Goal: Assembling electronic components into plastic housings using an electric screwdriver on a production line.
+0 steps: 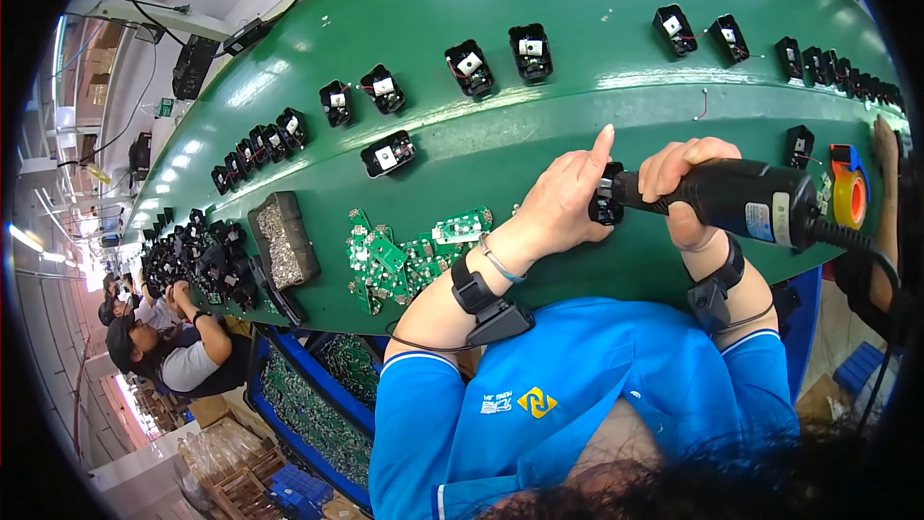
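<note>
My left hand point(561, 200) is closed round a small black plastic housing point(604, 212) at the table's near side, its thumb pointing up and away. My right hand point(681, 173) grips a black electric screwdriver point(751, 200) that lies nearly level, its tip end against the housing. A thick cord runs from the tool's back end to the right. What sits inside the held housing is mostly hidden by my fingers and the tool. Loose green circuit boards point(390, 258) lie left of my left forearm. Beyond my hands, a black housing with a white part point(388, 154) rests on the green table point(539, 135).
Several similar housings point(470, 67) line the table's far side. A dark tray of screws point(281, 239) and a heap of black housings point(197, 255) are at left, near a co-worker point(178, 351). An orange-and-blue tape dispenser point(849, 188) and another person's arm point(884, 173) are at right.
</note>
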Tool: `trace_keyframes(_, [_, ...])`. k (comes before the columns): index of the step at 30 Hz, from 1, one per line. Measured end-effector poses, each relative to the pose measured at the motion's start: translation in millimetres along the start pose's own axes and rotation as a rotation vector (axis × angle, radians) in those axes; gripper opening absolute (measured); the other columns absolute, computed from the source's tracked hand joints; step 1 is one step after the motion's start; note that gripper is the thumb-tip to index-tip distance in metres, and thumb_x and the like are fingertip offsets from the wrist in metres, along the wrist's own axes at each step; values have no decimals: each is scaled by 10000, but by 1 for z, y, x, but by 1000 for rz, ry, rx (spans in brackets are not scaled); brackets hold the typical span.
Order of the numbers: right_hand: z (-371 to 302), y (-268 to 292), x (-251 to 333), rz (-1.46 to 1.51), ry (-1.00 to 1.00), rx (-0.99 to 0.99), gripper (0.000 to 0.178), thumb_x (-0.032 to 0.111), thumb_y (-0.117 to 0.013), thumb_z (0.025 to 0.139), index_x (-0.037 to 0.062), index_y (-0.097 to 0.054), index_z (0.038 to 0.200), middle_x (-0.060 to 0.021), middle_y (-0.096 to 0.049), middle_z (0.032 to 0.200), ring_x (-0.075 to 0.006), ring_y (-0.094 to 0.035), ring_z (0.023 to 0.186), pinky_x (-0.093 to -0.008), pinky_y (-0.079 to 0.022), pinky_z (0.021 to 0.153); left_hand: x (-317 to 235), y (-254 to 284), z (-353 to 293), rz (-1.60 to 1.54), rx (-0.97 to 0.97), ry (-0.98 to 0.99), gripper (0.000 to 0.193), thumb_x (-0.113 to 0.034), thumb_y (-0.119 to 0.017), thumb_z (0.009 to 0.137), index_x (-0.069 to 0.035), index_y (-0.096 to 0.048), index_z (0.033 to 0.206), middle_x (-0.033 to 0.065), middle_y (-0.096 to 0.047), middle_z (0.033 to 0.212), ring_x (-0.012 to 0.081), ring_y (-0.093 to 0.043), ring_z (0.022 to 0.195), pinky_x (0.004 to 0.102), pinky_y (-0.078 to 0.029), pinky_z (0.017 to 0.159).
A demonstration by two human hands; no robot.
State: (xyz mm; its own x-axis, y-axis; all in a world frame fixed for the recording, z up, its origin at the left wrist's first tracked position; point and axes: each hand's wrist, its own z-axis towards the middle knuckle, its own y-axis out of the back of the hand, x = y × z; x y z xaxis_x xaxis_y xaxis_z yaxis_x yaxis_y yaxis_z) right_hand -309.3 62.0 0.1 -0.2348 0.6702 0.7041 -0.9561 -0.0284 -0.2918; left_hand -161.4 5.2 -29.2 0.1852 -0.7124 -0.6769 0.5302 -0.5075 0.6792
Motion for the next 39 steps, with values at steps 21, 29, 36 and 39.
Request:
trace_keyframes(21, [6,32,88,497,309,-472,481,230,-585,698,-1,-378,1066,-18,-408,688,-111,-391,556,-247,-327,521,-20,33,-11,134,-253,123,761,-147,-753,495,6,-363,1129,152,-473,1047,294,-468,985,358,-366,858])
trace_keyframes(29, [2,39,75,423,224,-495,451,228,-573,704,7,-386,1050,-27,-405,696,-115,-386,577,-242,-326,548,1,26,16,198,-229,112,826,-133,-701,526,-24,-274,1224,184,-389,1139,324,-413,1039,355,-370,867])
trace_keyframes(36, [-5,41,67,297,157,-546,456,278,-540,724,27,-366,1064,-23,-415,697,-112,-401,569,-249,-343,531,63,27,104,457,-238,3,825,-208,-691,567,-49,-237,1237,179,-369,1165,316,-350,1104,441,-231,954])
trace_keyframes(39, [-7,42,66,303,153,-518,464,281,-530,730,27,-356,1077,-23,-413,699,-112,-404,572,-252,-345,530,78,29,108,695,-144,94,841,-305,-723,541,-55,-286,1215,127,-439,1145,279,-322,1147,465,-165,972])
